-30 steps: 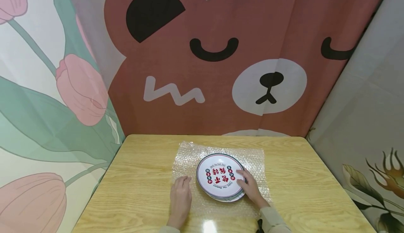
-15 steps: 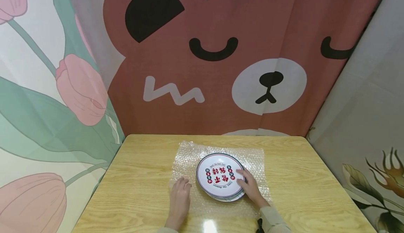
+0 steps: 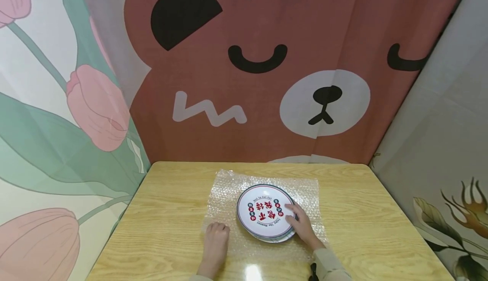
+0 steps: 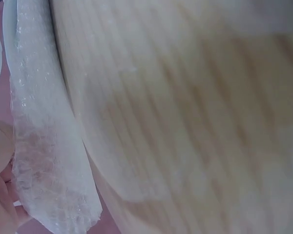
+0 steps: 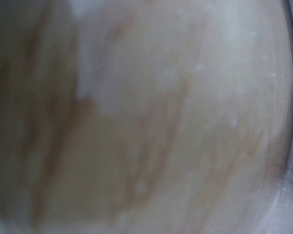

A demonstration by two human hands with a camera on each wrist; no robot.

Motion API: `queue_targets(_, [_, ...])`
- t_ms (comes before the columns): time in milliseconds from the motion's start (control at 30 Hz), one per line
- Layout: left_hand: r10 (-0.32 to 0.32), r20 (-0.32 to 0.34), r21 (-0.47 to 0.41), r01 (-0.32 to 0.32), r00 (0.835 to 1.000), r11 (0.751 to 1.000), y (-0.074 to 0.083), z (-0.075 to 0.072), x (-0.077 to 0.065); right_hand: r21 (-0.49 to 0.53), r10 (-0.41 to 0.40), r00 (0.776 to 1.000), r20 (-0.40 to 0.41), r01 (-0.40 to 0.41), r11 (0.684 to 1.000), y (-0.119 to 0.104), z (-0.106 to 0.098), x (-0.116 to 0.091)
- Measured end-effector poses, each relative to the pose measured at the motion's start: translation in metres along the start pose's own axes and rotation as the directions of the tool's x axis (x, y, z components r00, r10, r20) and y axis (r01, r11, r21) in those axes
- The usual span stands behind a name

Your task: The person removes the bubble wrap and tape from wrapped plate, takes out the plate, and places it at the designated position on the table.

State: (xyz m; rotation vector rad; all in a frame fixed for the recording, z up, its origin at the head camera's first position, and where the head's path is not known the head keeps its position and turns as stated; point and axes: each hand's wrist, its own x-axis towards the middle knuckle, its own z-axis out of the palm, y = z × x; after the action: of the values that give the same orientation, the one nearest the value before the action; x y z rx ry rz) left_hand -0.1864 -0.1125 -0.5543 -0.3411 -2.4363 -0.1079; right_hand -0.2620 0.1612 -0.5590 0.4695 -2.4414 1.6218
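Note:
A white plate [image 3: 263, 228] with red and dark printed characters lies on a sheet of bubble wrap [image 3: 305, 188] in the head view. Another rim with a lined pattern shows beneath its near side. My right hand [image 3: 303, 226] rests on the plate's right rim, a thumb and finger spread on top. At the wrap's near left edge, my left hand [image 3: 216, 241] has its fingers curled in and pinches the film. In the left wrist view the wrap [image 4: 49, 146] stands up from the table beside the fingers [image 4: 0, 204]. The right wrist view is blurred and shows mostly wood grain.
A light wooden table [image 3: 171, 205] bears everything. Behind it hangs a cloth [image 3: 213, 145] with a bear face; flower-printed cloths stand at both sides. A black strap end [image 3: 314, 272] hangs by the right sleeve [image 3: 329, 264].
The left hand has drawn slightly back toward the near edge, and its fingers have curled in more. The right hand and the plate stay in place.

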Motion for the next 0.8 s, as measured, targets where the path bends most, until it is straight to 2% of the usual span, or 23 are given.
queue_targets(200, [-0.062, 0.145, 0.053, 0.055, 0.987, 0.997, -0.002, -0.001, -0.003, -0.02, -0.011, 1.0, -0.006, 0.011, 1.0, 0.032, 0.003, 0.004])
queue_targets(433, [-0.126, 0.213, 0.071, 0.113, 0.969, 0.991, -0.002, -0.004, -0.004, -0.001, -0.001, 1.0, -0.012, 0.001, 1.0, 0.041, 0.004, 0.005])
queue_targets(633, [-0.169, 0.3, 0.073, 0.154, 0.939, 0.985, -0.002, -0.008, -0.006, -0.008, -0.004, 1.0, -0.016, 0.004, 1.0, 0.033, 0.004, 0.004])
queue_targets(800, [-0.181, 0.389, 0.071, 0.166, 0.903, 0.984, -0.001, -0.009, -0.008, -0.018, 0.006, 1.0, -0.009, -0.006, 1.0, 0.038, 0.004, 0.005])
